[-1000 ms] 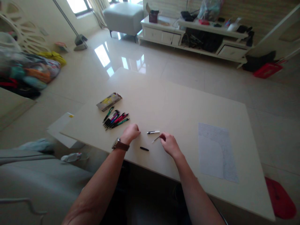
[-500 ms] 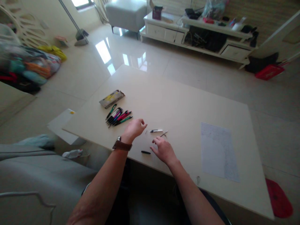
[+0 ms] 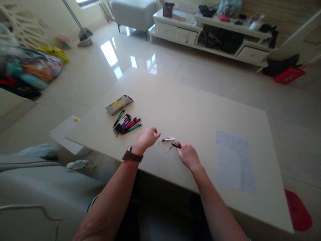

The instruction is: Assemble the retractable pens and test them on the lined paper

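My left hand (image 3: 147,137), with a brown watch on its wrist, hovers low over the cream table (image 3: 190,110). Its fingers are loosely stretched, hold nothing, and point at a white pen barrel (image 3: 167,139) lying just to their right. My right hand (image 3: 188,155) is closed in a pinch on a short black pen piece (image 3: 176,145). That piece sits right by a thin pen refill (image 3: 171,147) lying on the table below the barrel. Both hands are near the table's front edge.
A bunch of several coloured pens (image 3: 126,124) lies left of my left hand, with a flat pen box (image 3: 119,104) behind it. A written sheet of paper (image 3: 235,162) lies at the right. A grey sofa (image 3: 37,194) is at the lower left.
The black piece that lay near the table's front edge is now in my right hand, which moved up to the refill. My left hand slid slightly right toward the barrel.
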`<act>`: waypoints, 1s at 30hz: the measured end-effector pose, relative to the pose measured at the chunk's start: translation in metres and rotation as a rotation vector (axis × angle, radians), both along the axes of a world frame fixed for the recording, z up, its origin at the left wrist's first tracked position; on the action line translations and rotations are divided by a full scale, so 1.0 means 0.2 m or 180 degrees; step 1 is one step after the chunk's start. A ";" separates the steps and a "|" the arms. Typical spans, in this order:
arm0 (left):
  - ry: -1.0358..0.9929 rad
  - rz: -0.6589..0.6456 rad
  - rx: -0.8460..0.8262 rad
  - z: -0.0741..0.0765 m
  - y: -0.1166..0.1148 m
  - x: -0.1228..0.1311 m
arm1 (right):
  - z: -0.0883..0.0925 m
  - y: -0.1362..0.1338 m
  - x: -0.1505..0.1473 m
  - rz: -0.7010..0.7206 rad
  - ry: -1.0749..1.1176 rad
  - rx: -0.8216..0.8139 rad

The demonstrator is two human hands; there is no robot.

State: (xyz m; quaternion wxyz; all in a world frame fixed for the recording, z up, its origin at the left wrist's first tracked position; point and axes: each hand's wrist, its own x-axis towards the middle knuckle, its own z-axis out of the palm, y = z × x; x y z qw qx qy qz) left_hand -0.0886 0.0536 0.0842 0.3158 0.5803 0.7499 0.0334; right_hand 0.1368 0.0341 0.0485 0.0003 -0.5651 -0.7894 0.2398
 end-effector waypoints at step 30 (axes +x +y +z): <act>0.0066 -0.0952 -0.0112 -0.02 -0.08 0.28 | 0.08 -0.57 -0.39 0.1476 -0.0215 -0.1070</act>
